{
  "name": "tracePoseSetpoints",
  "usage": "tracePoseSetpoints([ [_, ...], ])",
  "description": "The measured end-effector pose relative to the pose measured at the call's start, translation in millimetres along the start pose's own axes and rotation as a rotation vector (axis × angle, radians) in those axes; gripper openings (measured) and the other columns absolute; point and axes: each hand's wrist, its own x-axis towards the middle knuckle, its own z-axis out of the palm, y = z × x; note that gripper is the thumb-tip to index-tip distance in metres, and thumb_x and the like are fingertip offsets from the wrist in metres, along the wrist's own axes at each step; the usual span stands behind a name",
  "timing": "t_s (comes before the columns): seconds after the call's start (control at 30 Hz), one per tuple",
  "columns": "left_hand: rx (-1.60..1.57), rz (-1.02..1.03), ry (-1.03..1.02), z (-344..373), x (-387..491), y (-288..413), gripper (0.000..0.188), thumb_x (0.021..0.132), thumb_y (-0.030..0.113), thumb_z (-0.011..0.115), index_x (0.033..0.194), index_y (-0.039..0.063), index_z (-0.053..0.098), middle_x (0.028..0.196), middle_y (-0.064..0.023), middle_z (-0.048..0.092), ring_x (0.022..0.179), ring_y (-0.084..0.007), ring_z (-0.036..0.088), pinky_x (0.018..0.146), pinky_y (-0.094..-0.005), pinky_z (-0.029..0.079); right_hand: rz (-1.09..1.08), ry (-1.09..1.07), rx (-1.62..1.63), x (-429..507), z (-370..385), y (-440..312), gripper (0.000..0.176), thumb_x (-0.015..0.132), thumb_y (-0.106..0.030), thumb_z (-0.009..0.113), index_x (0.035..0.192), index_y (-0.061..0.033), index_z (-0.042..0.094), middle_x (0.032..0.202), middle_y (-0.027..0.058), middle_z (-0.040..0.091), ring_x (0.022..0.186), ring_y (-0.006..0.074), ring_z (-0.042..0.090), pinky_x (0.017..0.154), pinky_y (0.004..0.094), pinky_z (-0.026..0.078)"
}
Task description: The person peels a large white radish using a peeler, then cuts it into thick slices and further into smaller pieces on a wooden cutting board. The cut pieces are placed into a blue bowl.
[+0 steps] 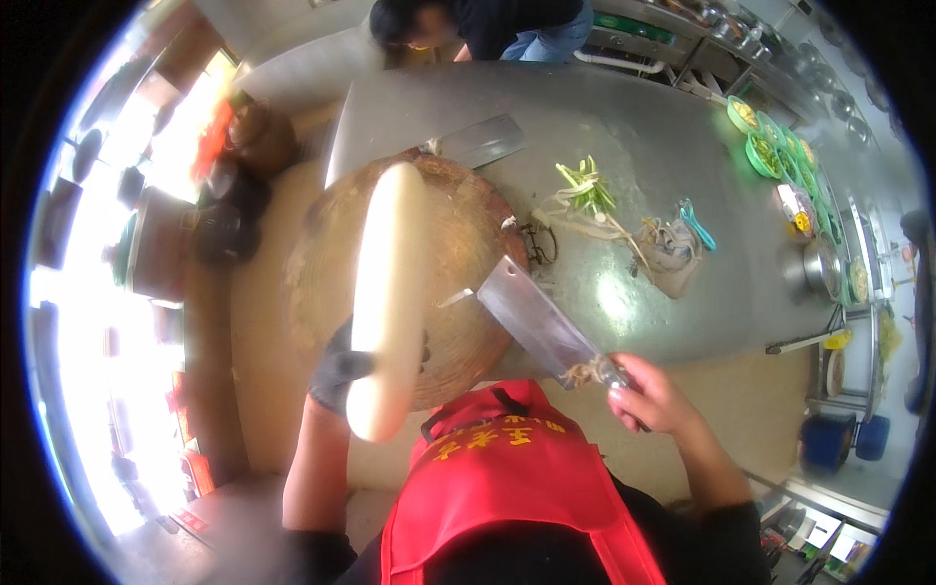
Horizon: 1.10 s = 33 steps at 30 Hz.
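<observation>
My left hand [342, 374], in a dark glove, grips a long, pale peeled vegetable [390, 292], likely a white radish or gourd, near its lower end. The vegetable is held up over a round wooden chopping block [468, 219], its far end pointing away from me. Bare, my right hand [651, 395] is closed around the handle of a cleaver [540, 318], which has cord wound where handle meets blade. The blade slants up and left, its tip over the block's right edge. A small white scrap [457, 297] lies on the wood beside it.
Behind the block a second cleaver [482, 140] lies on the steel table [651, 146]. Green stalks [589, 186], a crumpled cloth [669, 252] and a turquoise peeler [696, 223] lie to the right. Green bowls [764, 155] of cut food line the far right edge. A person [504, 29] bends beyond the table.
</observation>
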Motion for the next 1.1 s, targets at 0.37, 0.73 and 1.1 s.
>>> tracePoseSetpoints([
  [0.37, 0.04, 0.283, 0.232, -20.7, -108.2, 26.7, 0.074, 0.09, 0.052, 0.067, 0.135, -0.004, 0.053, 0.117, -0.0199, 0.063, 0.102, -0.0333, 0.063, 0.084, -0.0426, 0.052, -0.204, -0.135, -0.331, 62.9, 80.8, -23.4, 0.048, 0.096, -0.014, 0.067, 0.14, 0.0012, 0.054, 0.116, 0.0104, 0.066, 0.102, 0.0194, 0.065, 0.089, 0.0336, 0.055],
  [0.73, 0.032, 0.08, 0.086, -85.8, -99.3, -6.2, 0.079, 0.081, 0.056, 0.072, 0.133, -0.003, 0.058, 0.114, -0.0206, 0.069, 0.1, -0.033, 0.068, 0.084, -0.0434, 0.055, -0.104, 0.692, -0.199, 99.5, -24.0, -15.8, 0.051, 0.098, -0.006, 0.061, 0.147, -0.0029, 0.047, 0.091, 0.0041, 0.063, 0.073, 0.0114, 0.06, 0.064, 0.0269, 0.051],
  [1.1, 0.836, -0.11, -0.217, -78.7, 23.6, 18.9, 0.086, 0.071, 0.023, 0.087, 0.146, 0.001, 0.05, 0.135, -0.0129, 0.064, 0.124, -0.025, 0.058, 0.107, -0.0412, 0.045, -0.295, 0.574, -0.521, 100.4, 40.7, -32.6, 0.048, 0.096, -0.005, 0.062, 0.142, -0.0039, 0.049, 0.076, 0.0046, 0.061, 0.063, 0.0135, 0.058, 0.059, 0.0312, 0.049],
])
